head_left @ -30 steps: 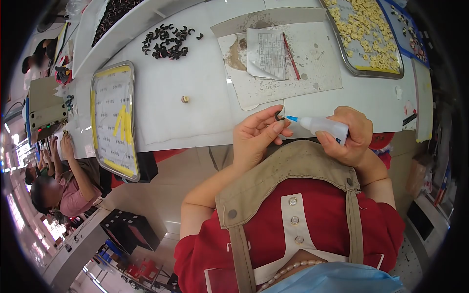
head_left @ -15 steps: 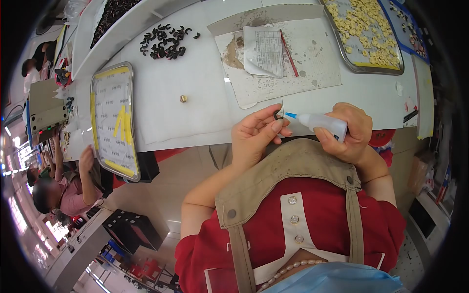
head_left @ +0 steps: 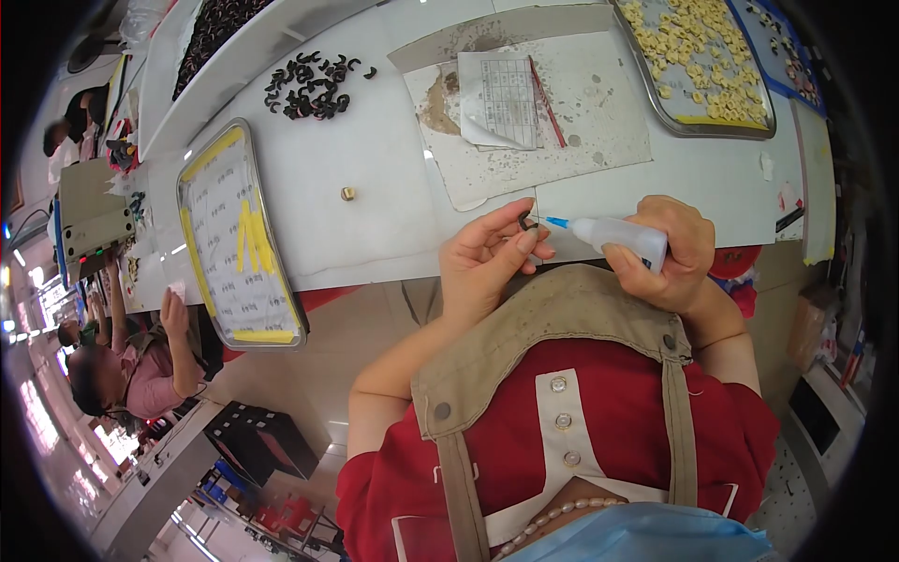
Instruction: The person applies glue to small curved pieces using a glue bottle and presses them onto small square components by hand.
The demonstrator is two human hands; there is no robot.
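Observation:
Between the thumb and fingers of my left hand (head_left: 489, 255) is a small dark curved piece (head_left: 525, 222). My right hand (head_left: 672, 245) wraps round a translucent squeeze bottle (head_left: 613, 236), which lies nearly level. Its blue needle tip (head_left: 556, 222) points left at the curved piece, very close to it; whether they touch I cannot tell. Both hands are just over the table's front edge. A pile of similar dark curved pieces (head_left: 314, 89) lies farther back on the left. One small cream-and-brown piece (head_left: 348, 194) sits by itself on the white table (head_left: 393, 225).
On the left a metal tray (head_left: 245, 159) with yellow strips overhangs the table edge. A stained board (head_left: 599, 140) carries papers (head_left: 496, 98) and a red stick (head_left: 548, 103). Pale yellow pieces fill another tray (head_left: 688, 129) at back right. A co-worker (head_left: 150, 370) sits at far left.
The tray on the left has shifted right and swung toward the front. My hands keep almost the same pose, with the bottle tip still by the curved piece. The co-worker's hand has moved slightly.

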